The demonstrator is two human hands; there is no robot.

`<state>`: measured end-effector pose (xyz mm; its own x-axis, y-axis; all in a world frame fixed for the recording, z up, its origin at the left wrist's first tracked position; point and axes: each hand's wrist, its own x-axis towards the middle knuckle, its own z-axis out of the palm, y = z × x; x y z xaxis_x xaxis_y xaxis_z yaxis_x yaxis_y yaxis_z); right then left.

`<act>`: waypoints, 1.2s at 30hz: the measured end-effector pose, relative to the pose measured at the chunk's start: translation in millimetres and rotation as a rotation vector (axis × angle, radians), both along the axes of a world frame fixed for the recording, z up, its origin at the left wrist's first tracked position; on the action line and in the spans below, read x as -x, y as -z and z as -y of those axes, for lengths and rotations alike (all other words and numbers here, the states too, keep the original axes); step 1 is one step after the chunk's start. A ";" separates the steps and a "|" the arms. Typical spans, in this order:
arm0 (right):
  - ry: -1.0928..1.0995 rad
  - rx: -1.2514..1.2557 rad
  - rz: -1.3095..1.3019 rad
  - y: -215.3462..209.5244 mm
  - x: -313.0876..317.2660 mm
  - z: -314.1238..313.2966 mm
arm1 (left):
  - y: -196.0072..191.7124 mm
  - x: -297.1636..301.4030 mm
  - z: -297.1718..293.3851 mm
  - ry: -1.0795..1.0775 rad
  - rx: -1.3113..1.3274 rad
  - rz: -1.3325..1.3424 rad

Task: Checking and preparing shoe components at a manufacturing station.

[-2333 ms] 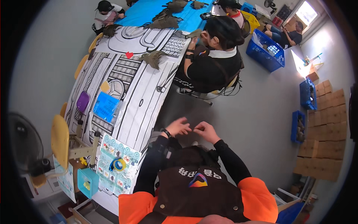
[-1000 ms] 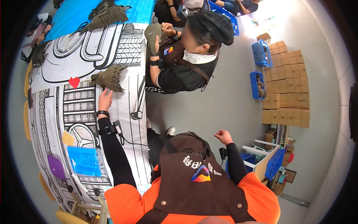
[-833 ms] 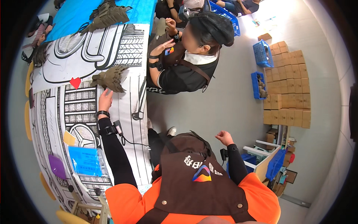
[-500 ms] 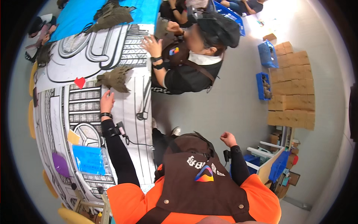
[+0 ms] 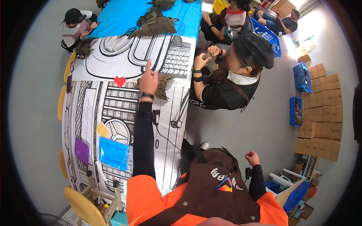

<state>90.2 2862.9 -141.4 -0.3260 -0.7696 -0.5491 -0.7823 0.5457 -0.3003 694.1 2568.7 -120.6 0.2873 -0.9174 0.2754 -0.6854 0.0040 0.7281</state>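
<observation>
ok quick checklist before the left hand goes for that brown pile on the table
1. Left hand free to grasp: ok, fingers spread, nothing seen in it.
2. Hand at the pile of brown pieces: ok, it hovers right over the pile's left edge.
3. Contact with the pile: cannot tell, the hand hides that spot.
4. Right hand free: cannot tell, it is a closed fist by the apron, off the table.
5. Red heart out of the way: ok, it lies apart, to the left of the hand.
6. Co-worker's hands away from the pile: ok, held up at their chest.
</observation>
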 end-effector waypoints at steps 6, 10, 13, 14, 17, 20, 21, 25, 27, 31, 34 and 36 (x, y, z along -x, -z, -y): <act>0.064 0.001 -0.137 -12.6 6.3 -2.1 | -12.8 -16.0 65.2 0.107 -0.112 -0.337; 0.124 -0.011 -0.121 -10.3 13.5 -14.4 | -20.5 -4.9 77.2 -0.097 -0.012 0.455; 0.122 -0.049 -0.069 -5.8 17.1 -22.4 | -30.9 -7.6 93.4 -0.031 -0.232 0.159; 0.074 -0.017 -0.005 -4.7 18.0 -23.7 | -33.3 -11.6 100.3 -0.009 -0.297 0.137; 0.067 0.004 -0.012 -2.5 19.2 -21.0 | -27.9 -20.7 113.4 0.020 -0.267 0.064; 0.067 -0.018 -0.137 -2.5 16.7 -15.4 | -9.5 -24.5 114.7 0.030 -0.221 -0.017; 0.058 -0.001 -0.129 -1.7 15.1 -13.5 | -3.3 -25.4 113.7 0.012 -0.190 -0.052; 0.135 -0.013 0.016 7.9 19.9 -8.5 | 11.4 -35.1 104.4 0.058 -0.395 -0.125; 0.129 -0.016 -0.004 17.4 32.2 -7.6 | 7.9 -44.8 102.5 0.010 -0.570 -0.325; 0.129 0.113 0.084 49.8 69.6 -3.3 | -11.5 -69.4 110.6 -0.124 -0.561 -0.522; 0.148 0.073 0.049 65.9 89.3 -17.7 | -15.5 -88.5 130.0 -0.178 -0.552 -0.587; 0.211 0.014 -0.077 69.6 96.3 -18.6 | -7.1 -100.9 154.5 -0.245 -0.511 -0.624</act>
<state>-6.1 2881.5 -211.0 -0.5210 -0.6871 -0.5063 -0.6722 0.6959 -0.2527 795.0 2414.3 -113.5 0.4561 -0.7779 -0.4322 -0.0953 -0.5255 0.8454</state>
